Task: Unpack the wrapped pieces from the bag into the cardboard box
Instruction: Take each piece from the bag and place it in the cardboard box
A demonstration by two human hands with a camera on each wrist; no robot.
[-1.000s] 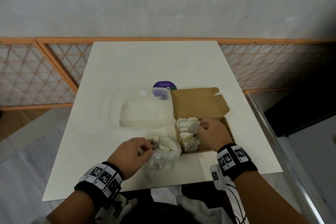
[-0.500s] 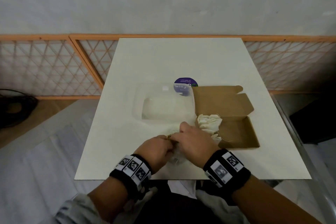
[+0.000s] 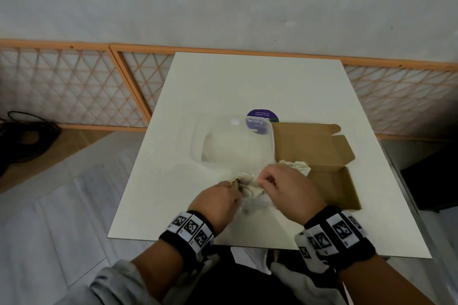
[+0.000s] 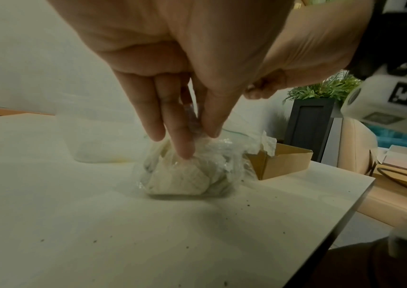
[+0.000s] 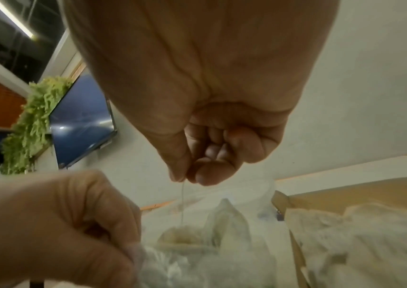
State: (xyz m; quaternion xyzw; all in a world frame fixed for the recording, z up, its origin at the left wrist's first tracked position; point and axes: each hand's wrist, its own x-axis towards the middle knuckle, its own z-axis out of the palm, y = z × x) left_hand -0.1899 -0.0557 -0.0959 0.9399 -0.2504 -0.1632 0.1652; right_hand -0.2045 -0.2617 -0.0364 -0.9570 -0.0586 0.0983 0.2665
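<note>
A clear plastic bag (image 3: 250, 190) with cream wrapped pieces lies on the white table near its front edge. My left hand (image 3: 218, 202) pinches the bag's (image 4: 187, 175) top plastic between thumb and fingers (image 4: 175, 140). My right hand (image 5: 190, 177) hovers just above the bag's mouth, thumb and forefinger pinching a thin thread (image 5: 182, 202) that runs down to a wrapped piece (image 5: 180, 233) inside. Right of the bag lies the open cardboard box (image 3: 332, 186), with several wrapped pieces (image 3: 296, 164) at its left end. My right hand (image 3: 285, 186) hides part of them.
A clear plastic container (image 3: 235, 141) stands behind the bag, touching the box's lid flap (image 3: 309, 143). A purple round sticker (image 3: 262, 116) lies behind it. The table's front edge (image 3: 198, 241) is close under my wrists. An orange lattice railing (image 3: 74, 86) runs behind the table.
My right hand left the pieces in the cardboard box and came left to the bag, where it now pinches a thread. My left hand stays on the bag.
</note>
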